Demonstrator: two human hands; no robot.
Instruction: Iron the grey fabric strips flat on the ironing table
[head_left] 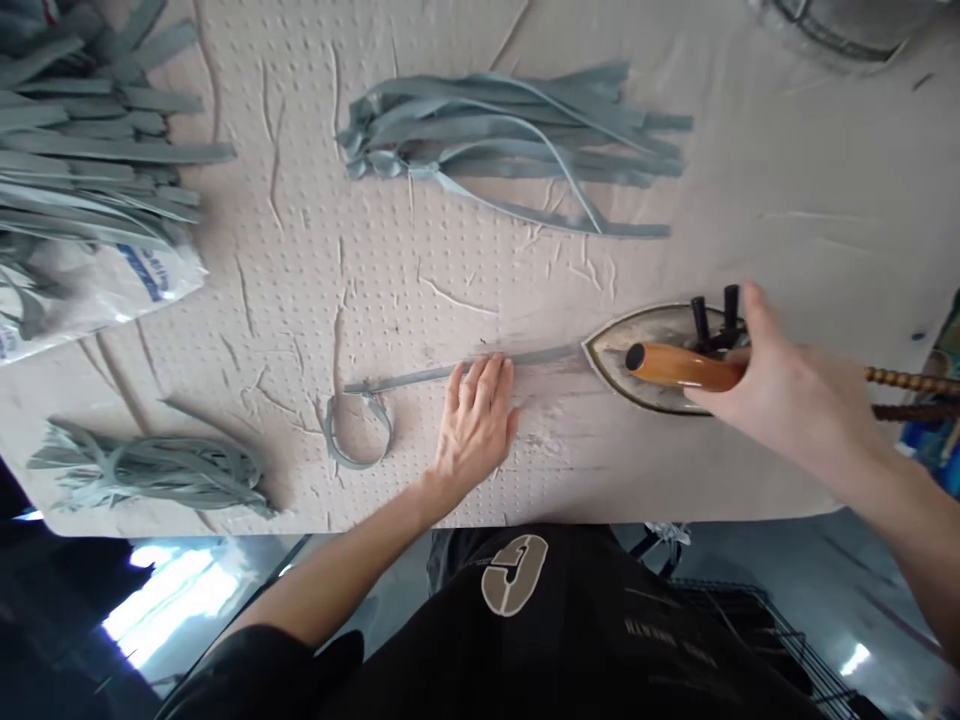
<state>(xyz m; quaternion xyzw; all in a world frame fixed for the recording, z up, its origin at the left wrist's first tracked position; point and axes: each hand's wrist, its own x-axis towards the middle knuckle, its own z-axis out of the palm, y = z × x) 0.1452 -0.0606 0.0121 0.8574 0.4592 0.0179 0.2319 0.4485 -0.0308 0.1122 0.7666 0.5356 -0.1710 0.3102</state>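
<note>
Bright, even light across board cover [420, 300]; shadows soft, faint. Dull sheen on iron [652, 335]. Hard white glare on floor [172, 600], lower left. Wide-angle bending toward frame edges.

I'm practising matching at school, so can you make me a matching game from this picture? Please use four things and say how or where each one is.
Things:
1. Iron's wooden handle
2. Left hand
3. Right hand
4. White bag with blue print

How or where:
A. Lying under a pile of grey strips
B. Orange-brown
C. Pressing flat on a long grey strip
D. Gripping the handle

Right pairs: 1-B, 2-C, 3-D, 4-A
</note>
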